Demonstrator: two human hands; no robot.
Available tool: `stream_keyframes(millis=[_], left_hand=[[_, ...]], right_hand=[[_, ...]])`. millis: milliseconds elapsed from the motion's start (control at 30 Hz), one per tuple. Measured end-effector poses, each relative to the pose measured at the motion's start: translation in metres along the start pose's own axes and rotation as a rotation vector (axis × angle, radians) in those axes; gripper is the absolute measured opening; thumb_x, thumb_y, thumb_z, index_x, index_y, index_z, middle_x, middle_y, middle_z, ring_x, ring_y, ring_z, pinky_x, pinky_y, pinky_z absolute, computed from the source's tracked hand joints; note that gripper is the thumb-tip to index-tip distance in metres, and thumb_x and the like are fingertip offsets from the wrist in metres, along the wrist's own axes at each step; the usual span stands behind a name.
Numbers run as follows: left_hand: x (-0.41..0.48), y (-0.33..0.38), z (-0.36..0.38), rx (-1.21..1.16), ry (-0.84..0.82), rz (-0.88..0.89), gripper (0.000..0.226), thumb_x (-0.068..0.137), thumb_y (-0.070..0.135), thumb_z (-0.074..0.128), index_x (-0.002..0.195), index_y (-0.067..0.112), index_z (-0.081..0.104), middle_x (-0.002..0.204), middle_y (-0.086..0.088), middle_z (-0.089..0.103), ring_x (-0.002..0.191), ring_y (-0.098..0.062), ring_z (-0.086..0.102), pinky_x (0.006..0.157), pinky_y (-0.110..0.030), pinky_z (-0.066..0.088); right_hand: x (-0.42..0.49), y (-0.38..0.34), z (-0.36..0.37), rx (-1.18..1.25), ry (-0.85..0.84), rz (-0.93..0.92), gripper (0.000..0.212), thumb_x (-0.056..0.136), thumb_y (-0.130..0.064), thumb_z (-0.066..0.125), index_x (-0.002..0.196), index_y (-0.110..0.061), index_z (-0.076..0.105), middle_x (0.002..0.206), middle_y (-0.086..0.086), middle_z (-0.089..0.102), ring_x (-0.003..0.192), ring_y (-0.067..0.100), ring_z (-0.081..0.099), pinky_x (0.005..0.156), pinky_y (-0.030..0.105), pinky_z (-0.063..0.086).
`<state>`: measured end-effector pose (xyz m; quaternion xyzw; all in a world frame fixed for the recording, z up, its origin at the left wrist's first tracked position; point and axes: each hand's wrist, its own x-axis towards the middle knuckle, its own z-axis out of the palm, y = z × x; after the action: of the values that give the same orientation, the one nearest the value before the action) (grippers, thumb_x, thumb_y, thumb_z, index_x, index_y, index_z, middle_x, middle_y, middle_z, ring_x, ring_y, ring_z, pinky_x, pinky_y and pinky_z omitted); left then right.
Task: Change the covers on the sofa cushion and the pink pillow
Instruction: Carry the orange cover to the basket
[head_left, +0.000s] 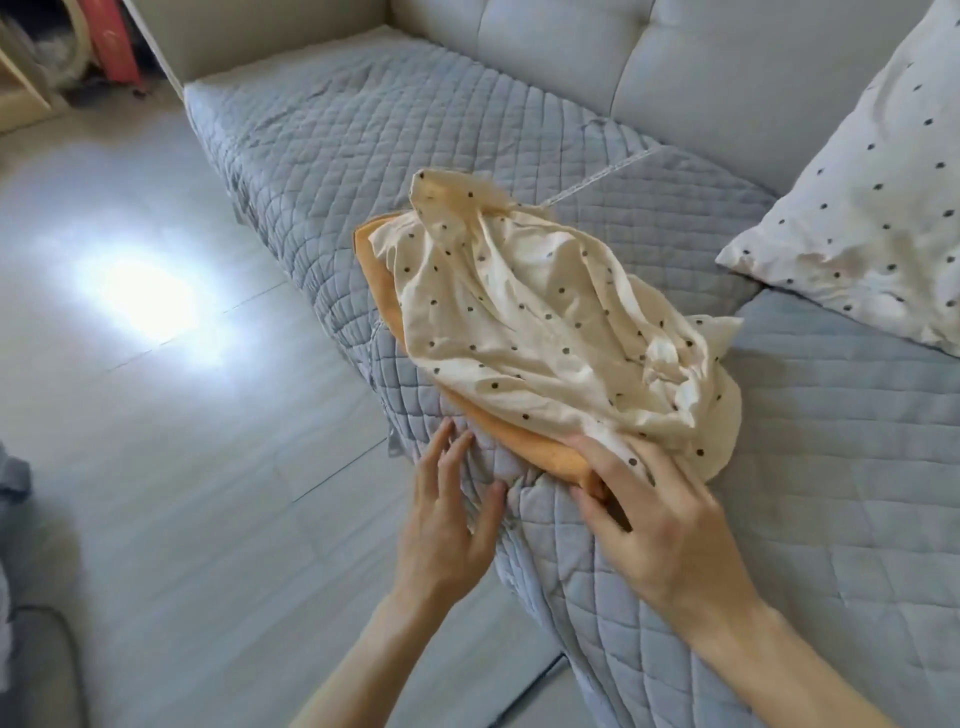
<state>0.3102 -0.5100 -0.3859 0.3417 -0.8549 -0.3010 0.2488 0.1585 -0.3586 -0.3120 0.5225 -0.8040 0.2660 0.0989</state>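
Observation:
A crumpled cream cover with dark dots (545, 322) lies on the sofa seat, on top of a folded orange cloth (524, 441) whose edge shows along its left and near side. My right hand (660, 519) grips the near corner of the orange cloth, fingers lying over the dotted cover, thumb curled under the cloth. My left hand (452, 514) rests with straight spread fingers on the grey quilted seat cover (363, 171) at the sofa's front edge, just left of the orange cloth. A white dotted pillow (872, 208) leans against the sofa back at the right.
The light grey sofa back (649, 57) runs along the top. Pale tiled floor (156, 415) with a bright glare patch fills the left. A shelf with red items (114, 41) stands at the top left. Grey fabric (13, 478) shows at the left edge.

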Motion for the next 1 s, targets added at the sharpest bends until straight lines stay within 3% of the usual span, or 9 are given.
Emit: stream_keyframes(millis=[133, 233, 300, 433, 600, 700, 833, 1000], left_hand=[[0.005, 0.024, -0.035, 0.065, -0.257, -0.165, 0.065, 0.096, 0.051, 0.05, 0.152, 0.03, 0.026, 0.163, 0.012, 0.012, 0.147, -0.004, 0.02, 0.109, -0.023, 0.032], [0.011, 0.068, -0.097, 0.079, -0.5, -0.361, 0.057, 0.097, 0.04, 0.053, 0.149, 0.026, 0.033, 0.156, 0.004, 0.034, 0.14, -0.012, 0.036, 0.11, -0.03, 0.037], [0.014, 0.106, -0.151, 0.044, -0.548, -0.464, 0.05, 0.098, 0.036, 0.051, 0.145, 0.026, 0.039, 0.148, 0.003, 0.046, 0.134, -0.015, 0.043, 0.108, -0.032, 0.039], [0.022, 0.193, -0.271, -0.032, -0.495, -0.604, 0.04, 0.099, 0.032, 0.051, 0.138, 0.027, 0.048, 0.137, 0.005, 0.055, 0.126, -0.014, 0.05, 0.101, -0.029, 0.041], [0.033, 0.28, -0.405, -0.044, -0.436, -0.711, 0.026, 0.098, 0.034, 0.054, 0.123, 0.027, 0.061, 0.111, 0.009, 0.066, 0.108, -0.011, 0.062, 0.089, -0.027, 0.048], [0.028, 0.315, -0.463, 0.002, -0.372, -0.714, 0.024, 0.097, 0.036, 0.053, 0.12, 0.032, 0.061, 0.108, 0.014, 0.065, 0.105, -0.009, 0.062, 0.089, -0.029, 0.049], [0.003, 0.332, -0.507, 0.077, -0.287, -0.694, 0.024, 0.097, 0.04, 0.052, 0.12, 0.039, 0.059, 0.114, 0.022, 0.06, 0.107, -0.005, 0.057, 0.087, -0.027, 0.047], [-0.017, 0.329, -0.545, -0.221, 0.009, -0.926, 0.017, 0.093, 0.027, 0.064, 0.109, 0.032, 0.066, 0.105, 0.017, 0.068, 0.095, 0.004, 0.063, 0.072, -0.008, 0.044]], right_hand=[[0.026, -0.016, -0.036, 0.217, -0.174, 0.27, 0.041, 0.084, -0.03, 0.076, 0.123, -0.029, 0.065, 0.09, -0.013, 0.054, 0.076, 0.005, 0.052, 0.07, 0.025, 0.054], [0.062, -0.046, -0.09, 0.296, -0.298, 0.424, 0.035, 0.087, -0.036, 0.069, 0.121, -0.036, 0.059, 0.093, -0.016, 0.057, 0.073, 0.0, 0.052, 0.072, 0.017, 0.048], [0.092, -0.077, -0.138, 0.345, -0.334, 0.477, 0.032, 0.089, -0.036, 0.067, 0.119, -0.035, 0.058, 0.098, -0.017, 0.058, 0.082, 0.006, 0.056, 0.079, 0.024, 0.046], [0.148, -0.142, -0.244, 0.369, -0.385, 0.525, 0.026, 0.088, -0.035, 0.069, 0.112, -0.033, 0.06, 0.09, -0.01, 0.062, 0.084, 0.014, 0.057, 0.085, 0.037, 0.048], [0.189, -0.199, -0.358, 0.387, -0.455, 0.549, 0.028, 0.083, -0.036, 0.074, 0.108, -0.034, 0.062, 0.097, -0.005, 0.069, 0.091, 0.019, 0.062, 0.077, 0.026, 0.042], [0.2, -0.221, -0.409, 0.377, -0.503, 0.514, 0.024, 0.085, -0.041, 0.07, 0.107, -0.039, 0.06, 0.099, -0.006, 0.067, 0.093, 0.018, 0.062, 0.079, 0.029, 0.044], [0.205, -0.248, -0.438, 0.388, -0.56, 0.443, 0.016, 0.086, -0.047, 0.066, 0.099, -0.044, 0.056, 0.093, -0.014, 0.064, 0.087, 0.011, 0.059, 0.073, 0.027, 0.04], [0.225, -0.295, -0.428, 0.462, -0.6, 0.429, 0.016, 0.084, -0.048, 0.068, 0.095, -0.05, 0.057, 0.093, -0.017, 0.066, 0.09, 0.006, 0.06, 0.079, 0.029, 0.047]])
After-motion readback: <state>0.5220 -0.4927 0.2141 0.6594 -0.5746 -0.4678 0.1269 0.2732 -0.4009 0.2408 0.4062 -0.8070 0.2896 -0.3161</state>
